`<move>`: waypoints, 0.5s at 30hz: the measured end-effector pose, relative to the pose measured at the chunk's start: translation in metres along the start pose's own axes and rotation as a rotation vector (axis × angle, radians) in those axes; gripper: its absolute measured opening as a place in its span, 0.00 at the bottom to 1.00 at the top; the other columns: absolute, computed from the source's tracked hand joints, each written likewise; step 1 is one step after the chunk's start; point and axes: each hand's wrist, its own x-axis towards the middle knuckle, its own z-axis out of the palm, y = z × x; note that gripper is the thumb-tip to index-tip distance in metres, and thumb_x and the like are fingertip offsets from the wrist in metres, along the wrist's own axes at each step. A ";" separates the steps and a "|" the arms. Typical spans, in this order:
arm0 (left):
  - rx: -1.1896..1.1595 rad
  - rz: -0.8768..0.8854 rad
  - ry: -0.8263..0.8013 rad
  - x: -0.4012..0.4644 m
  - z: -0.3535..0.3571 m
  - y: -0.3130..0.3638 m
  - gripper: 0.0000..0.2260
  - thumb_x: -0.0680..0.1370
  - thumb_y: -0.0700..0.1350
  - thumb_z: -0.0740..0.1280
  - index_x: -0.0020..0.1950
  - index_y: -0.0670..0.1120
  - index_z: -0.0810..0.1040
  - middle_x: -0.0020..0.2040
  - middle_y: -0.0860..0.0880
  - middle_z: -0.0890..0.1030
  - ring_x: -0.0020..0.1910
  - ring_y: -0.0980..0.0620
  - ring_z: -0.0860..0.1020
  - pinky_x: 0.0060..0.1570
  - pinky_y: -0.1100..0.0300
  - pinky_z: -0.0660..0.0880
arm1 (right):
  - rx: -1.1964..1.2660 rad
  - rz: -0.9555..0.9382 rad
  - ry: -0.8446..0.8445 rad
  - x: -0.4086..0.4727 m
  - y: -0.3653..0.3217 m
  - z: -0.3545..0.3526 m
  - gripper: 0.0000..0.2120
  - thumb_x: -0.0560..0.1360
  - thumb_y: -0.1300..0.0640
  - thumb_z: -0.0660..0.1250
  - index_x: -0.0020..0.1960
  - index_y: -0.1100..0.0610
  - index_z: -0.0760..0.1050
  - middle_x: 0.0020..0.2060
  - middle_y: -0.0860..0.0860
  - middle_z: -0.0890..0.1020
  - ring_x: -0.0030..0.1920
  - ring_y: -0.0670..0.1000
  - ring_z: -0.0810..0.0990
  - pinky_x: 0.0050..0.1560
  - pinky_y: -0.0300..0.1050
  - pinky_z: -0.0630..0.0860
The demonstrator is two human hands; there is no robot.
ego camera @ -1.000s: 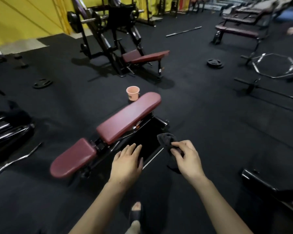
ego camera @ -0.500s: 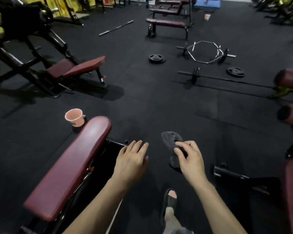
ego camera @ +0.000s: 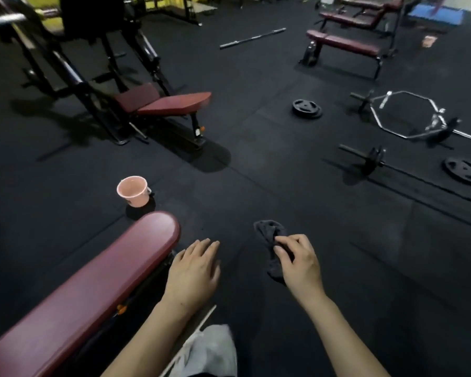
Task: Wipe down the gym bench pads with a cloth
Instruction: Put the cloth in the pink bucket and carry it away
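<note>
A long maroon bench pad (ego camera: 93,289) runs from the lower left up toward the middle of the head view. My right hand (ego camera: 299,262) grips a dark grey cloth (ego camera: 269,235), held in the air to the right of the pad's far end. My left hand (ego camera: 193,268) hovers flat with straight fingers just off the pad's right edge, holding nothing. Neither hand touches the pad.
A pink bucket (ego camera: 133,191) stands on the black floor beyond the pad's end. Another maroon bench (ego camera: 163,103) sits under a rack at upper left. A weight plate (ego camera: 306,108), hex bar (ego camera: 408,115), barbell (ego camera: 375,159) and flat bench (ego camera: 343,43) lie further right.
My view has swung to the right and moved nearer, so the bench pad now lies at the lower left. Both hands keep the same pose, the cloth still in the right one.
</note>
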 end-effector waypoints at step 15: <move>-0.032 -0.082 0.026 0.417 -0.009 -0.064 0.22 0.82 0.55 0.58 0.76 0.53 0.70 0.71 0.53 0.76 0.72 0.50 0.73 0.70 0.51 0.70 | 0.074 -0.140 -0.129 0.424 -0.008 0.104 0.09 0.79 0.59 0.72 0.58 0.50 0.83 0.51 0.39 0.74 0.53 0.44 0.78 0.55 0.38 0.74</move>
